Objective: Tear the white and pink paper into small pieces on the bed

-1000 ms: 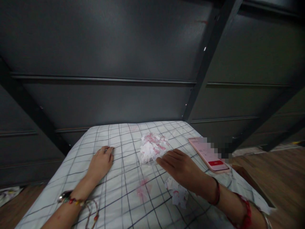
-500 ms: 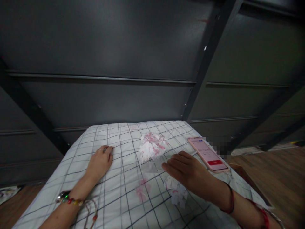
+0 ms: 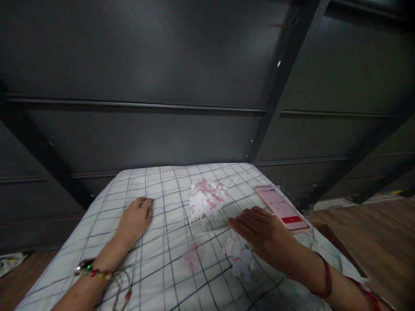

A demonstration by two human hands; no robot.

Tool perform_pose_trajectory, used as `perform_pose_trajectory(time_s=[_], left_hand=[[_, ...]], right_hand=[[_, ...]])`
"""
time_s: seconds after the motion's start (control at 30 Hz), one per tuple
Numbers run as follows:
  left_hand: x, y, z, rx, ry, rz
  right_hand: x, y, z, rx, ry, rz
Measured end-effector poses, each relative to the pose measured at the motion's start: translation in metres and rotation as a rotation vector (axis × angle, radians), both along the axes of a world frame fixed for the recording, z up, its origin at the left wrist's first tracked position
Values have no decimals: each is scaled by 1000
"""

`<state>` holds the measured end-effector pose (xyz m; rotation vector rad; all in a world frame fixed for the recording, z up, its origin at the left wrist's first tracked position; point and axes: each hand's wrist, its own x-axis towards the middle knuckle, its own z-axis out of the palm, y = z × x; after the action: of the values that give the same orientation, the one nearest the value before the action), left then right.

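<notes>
My left hand [image 3: 134, 216] lies palm down on the checked cloth [image 3: 152, 268], its fingers loosely laid out and holding nothing visible. Over the right part of the cloth, my right hand [image 3: 257, 226] has its fingers curled together. What is between its fingertips, if anything, is hidden. Just below it sits a small pile of torn white paper scraps [image 3: 242, 261], partly covered by the hand. Farther back is a larger heap of paper scraps [image 3: 207, 201] with pink-red marks. A pink stain [image 3: 193, 258] shows on the cloth between my hands.
A phone in a pink case [image 3: 282, 207], its screen lit with a timer, lies at the cloth's right edge beside my right hand. Dark metal panels [image 3: 155, 138] rise behind the cloth-covered surface. Wooden floor [image 3: 372, 229] shows at the right.
My right hand has moved a little to the right, away from the larger heap and over the near pile's upper side. My left hand stays in place.
</notes>
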<state>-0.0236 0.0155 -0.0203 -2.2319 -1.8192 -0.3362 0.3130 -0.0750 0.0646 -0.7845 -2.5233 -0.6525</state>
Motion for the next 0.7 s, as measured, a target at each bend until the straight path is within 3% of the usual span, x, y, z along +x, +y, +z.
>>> perform_pose_trajectory(time_s=[0.17,0.47,0.7], left_hand=[[0,0,0,3,-9,-4],[3,-2,4,-17,-14,5],[3,-2,3,-15,-12,11]], right_hand=[[1,3,2,88,-11,-68],[-4,-9,2,-19,43,21],[-3,7,-1,74,-7,-27]])
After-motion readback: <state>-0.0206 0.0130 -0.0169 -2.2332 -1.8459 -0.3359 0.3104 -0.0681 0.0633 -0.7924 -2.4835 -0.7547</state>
